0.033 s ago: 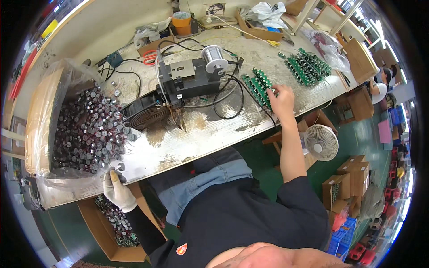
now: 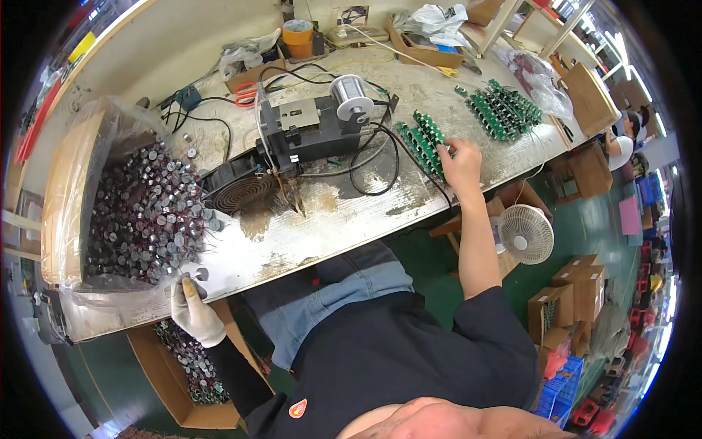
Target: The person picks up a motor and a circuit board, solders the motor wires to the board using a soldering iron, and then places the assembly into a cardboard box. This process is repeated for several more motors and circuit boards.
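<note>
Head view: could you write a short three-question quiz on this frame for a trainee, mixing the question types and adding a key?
1. Multiple choice: what colour is the tub at the back of the bench? (a) blue, (b) orange, (c) green.
2. True or false: the right hand is at the smaller group of green circuit boards.
3. Fill in the blank: the hand beside the heap of small round metal parts wears a mostly white ____.

Key: 1. (b), orange. 2. True. 3. Glove, on the left hand.
</note>
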`<act>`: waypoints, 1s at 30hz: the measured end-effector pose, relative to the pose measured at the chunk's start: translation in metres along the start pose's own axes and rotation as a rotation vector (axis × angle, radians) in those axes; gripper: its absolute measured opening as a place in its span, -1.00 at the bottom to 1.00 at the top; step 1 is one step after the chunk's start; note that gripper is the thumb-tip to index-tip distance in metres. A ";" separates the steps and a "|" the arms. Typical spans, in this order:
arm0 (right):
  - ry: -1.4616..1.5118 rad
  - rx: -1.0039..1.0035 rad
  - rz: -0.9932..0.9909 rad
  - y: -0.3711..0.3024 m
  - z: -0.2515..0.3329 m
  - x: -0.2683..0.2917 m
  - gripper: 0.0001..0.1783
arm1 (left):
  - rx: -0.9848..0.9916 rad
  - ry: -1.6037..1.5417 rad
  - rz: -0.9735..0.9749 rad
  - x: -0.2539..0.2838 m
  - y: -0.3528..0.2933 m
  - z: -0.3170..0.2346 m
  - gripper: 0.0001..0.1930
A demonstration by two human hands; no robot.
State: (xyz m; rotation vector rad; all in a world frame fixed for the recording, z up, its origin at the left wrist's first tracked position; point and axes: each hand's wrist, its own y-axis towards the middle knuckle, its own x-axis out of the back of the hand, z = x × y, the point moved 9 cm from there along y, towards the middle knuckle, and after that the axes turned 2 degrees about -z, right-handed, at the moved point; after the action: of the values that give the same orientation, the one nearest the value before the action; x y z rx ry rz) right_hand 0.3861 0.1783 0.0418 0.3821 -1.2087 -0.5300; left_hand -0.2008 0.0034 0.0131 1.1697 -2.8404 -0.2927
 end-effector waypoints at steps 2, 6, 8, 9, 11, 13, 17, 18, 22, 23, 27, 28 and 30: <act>0.039 0.006 0.026 0.003 -0.003 -0.005 -0.81 | -0.140 0.080 0.040 -0.009 -0.002 -0.016 -0.79; 0.321 -0.185 -0.123 0.002 -0.026 0.002 -0.83 | -0.029 0.038 0.211 -0.040 -0.006 -0.028 -0.74; 0.623 -0.384 -0.111 -0.007 -0.035 -0.001 -0.81 | -0.040 -0.004 0.182 -0.041 -0.008 -0.026 -0.76; 0.898 -0.480 -0.087 -0.015 -0.027 -0.004 -0.81 | -0.041 -0.035 0.171 -0.039 -0.008 -0.023 -0.77; 1.110 -0.544 0.081 -0.033 -0.001 -0.002 -0.85 | -0.111 -0.005 0.205 -0.048 -0.011 -0.029 -0.76; 1.060 -0.491 0.255 -0.054 0.028 0.004 -0.89 | -0.208 0.126 0.240 -0.059 -0.011 -0.036 -0.78; 0.991 -0.376 0.674 -0.106 0.082 -0.016 -0.93 | -0.042 0.099 0.317 -0.079 -0.008 -0.026 -0.77; 0.973 -0.354 0.696 -0.111 0.092 -0.019 -0.93 | -0.009 0.096 0.318 -0.080 -0.005 -0.019 -0.75; 0.836 -0.255 0.771 -0.117 0.114 -0.033 -0.87 | 0.217 0.045 0.368 -0.087 0.002 0.001 -0.71; 0.695 -0.167 0.800 -0.115 0.116 -0.034 -0.85 | 0.278 0.005 0.373 -0.088 0.000 0.010 -0.71; 0.690 -0.006 0.734 -0.093 0.137 -0.030 -0.67 | 0.478 -0.171 0.406 -0.104 -0.024 0.030 -0.63; 0.678 0.058 0.712 -0.088 0.141 -0.034 -0.58 | 0.518 -0.163 0.394 -0.106 -0.032 0.036 -0.60; 0.675 0.081 0.731 -0.081 0.154 -0.041 -0.58 | 0.526 -0.181 0.414 -0.117 -0.045 0.034 -0.62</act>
State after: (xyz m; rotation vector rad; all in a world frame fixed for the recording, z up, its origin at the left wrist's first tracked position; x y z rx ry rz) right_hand 0.2149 0.1354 0.0143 0.1399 -0.6345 0.2752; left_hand -0.0912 0.0598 -0.0270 0.5804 -3.3352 0.4132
